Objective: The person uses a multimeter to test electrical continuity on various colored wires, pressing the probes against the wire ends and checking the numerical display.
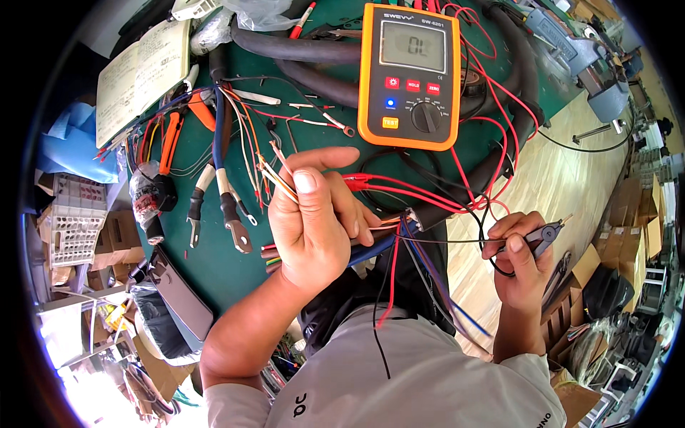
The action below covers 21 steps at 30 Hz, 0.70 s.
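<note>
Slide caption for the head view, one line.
Left hand holding thin white and orange wires, right hand holding a dark clip, with an orange meter at a green table.

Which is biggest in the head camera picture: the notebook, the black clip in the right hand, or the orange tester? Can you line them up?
Largest to smallest, as they look:
1. Orange tester
2. Notebook
3. Black clip

The left forearm (250, 328) slants upward; the left hand (317, 214) has its thumb (308, 196) upright, index finger (332, 157) stretched sideways, other fingers (347, 207) curled. The right hand (521, 267) is pinching, fingers bent.
</note>
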### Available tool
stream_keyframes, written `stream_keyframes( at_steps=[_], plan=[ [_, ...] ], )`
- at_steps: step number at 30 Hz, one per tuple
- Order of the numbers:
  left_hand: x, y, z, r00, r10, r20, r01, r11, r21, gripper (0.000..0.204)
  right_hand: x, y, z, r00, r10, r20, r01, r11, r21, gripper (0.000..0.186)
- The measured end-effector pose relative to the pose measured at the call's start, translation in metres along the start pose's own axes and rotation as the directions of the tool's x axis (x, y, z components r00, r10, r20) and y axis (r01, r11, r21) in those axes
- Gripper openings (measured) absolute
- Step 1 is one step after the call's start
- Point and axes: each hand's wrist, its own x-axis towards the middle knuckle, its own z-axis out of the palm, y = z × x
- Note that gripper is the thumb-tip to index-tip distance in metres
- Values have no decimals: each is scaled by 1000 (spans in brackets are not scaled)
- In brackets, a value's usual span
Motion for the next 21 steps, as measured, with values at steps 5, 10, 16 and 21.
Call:
stream_keyframes(
  at_steps=[5, 10, 16, 21],
  plan=[
    [1, 0, 3, 1000, 21, 22, -23, 994, 109, 44, -5, 20, -14, 982, 132, -136, -110, 981, 163, 15],
    [1, -2, 3, 998, 38, 46, -43, 994, 104, 43, 10, 26, -8, 987, 117, -113, -93, 977, 193, 14],
    [-1, -4, 1, 998, 40, 59, -45, 994, 101, 41, 14, 32, -12, 968, 158, -195, -127, 978, 163, 15],
    [-1, -2, -1, 989, 49, 140, -64, 993, 103, 40, 27, -3, -12, 965, -55, -256, 71, 996, 53, 22]
  ],
)
